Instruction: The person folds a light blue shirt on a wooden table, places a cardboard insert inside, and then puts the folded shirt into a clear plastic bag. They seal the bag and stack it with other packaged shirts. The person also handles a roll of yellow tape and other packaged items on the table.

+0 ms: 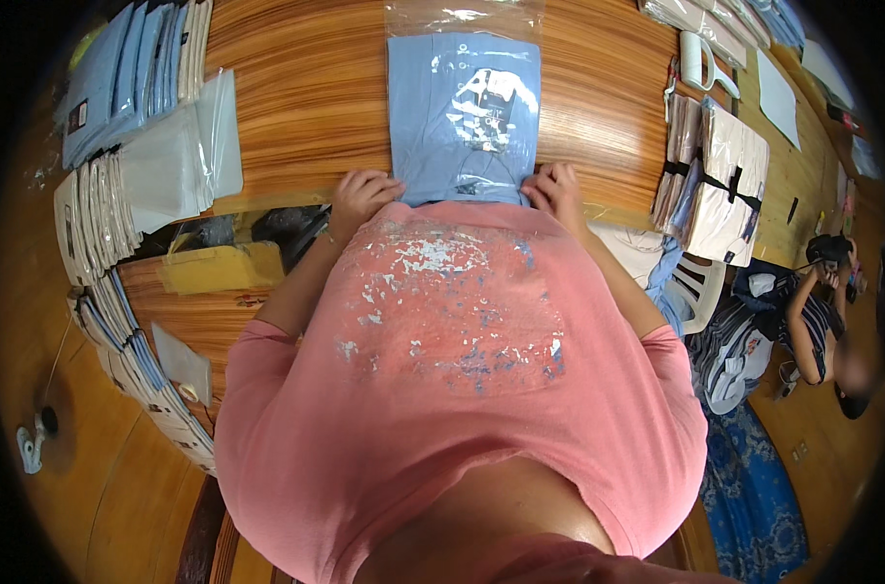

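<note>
A folded light-blue garment [428, 117] lies flat in a clear plastic bag [462, 18] on the table in front of me. The bag's open-looking upper end extends past the garment on the far side. My left hand [366, 200] closes on the bag's near left corner, fingers curled. At the near right corner my right hand [556, 193] pinches the bag in the same way. The fingertips of both hands are partly hidden at the bag's edge. A dark printed label shows through the plastic on the garment.
Stacks of bagged blue garments [107, 92] and beige garments [97, 219] stand at the left, beside clear sleeves [175, 175]. At the right are a white tape-dispenser-like tool [697, 63] and a strapped garment bundle [729, 190]. Another person [812, 321] sits further right, near a white plastic chair [700, 292].
</note>
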A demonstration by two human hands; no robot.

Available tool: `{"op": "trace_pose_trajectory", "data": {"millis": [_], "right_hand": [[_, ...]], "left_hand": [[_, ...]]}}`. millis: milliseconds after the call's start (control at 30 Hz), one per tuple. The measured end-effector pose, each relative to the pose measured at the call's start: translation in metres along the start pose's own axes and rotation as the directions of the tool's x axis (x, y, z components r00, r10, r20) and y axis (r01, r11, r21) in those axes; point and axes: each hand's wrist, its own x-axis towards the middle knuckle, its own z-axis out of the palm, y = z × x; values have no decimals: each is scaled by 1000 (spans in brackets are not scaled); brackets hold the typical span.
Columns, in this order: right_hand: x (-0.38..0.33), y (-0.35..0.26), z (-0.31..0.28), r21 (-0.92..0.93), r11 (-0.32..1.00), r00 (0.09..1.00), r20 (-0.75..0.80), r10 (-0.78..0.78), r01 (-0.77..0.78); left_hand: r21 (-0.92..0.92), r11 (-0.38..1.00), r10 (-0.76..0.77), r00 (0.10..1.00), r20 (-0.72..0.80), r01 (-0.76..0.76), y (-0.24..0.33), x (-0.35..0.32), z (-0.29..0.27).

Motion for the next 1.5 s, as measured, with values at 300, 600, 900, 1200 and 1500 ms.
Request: {"op": "trace_pose_trajectory", "data": {"millis": [300,600,900,1200,1500], "right_hand": [[56,9,1,696,470,797,251,549,-543],[-16,1,24,811,238,790,377,484,-534],[4,-6,-7,620,326,688,536,489,-714],[74,21,-19,654,434,767,389,510,-620],[103,8,11,845,-157,741,526,418,-511]], "left_hand": [[-702,90,-671,564,482,706,-36,52,6],[-472,188,-492,499,713,861,-7,0,8],[-484,9,-419,443,793,875,-5,-3,6],[-381,616,-633,721,280,689,-21,78,-24],[211,964,-211,945,249,160,12,124,21]]}}
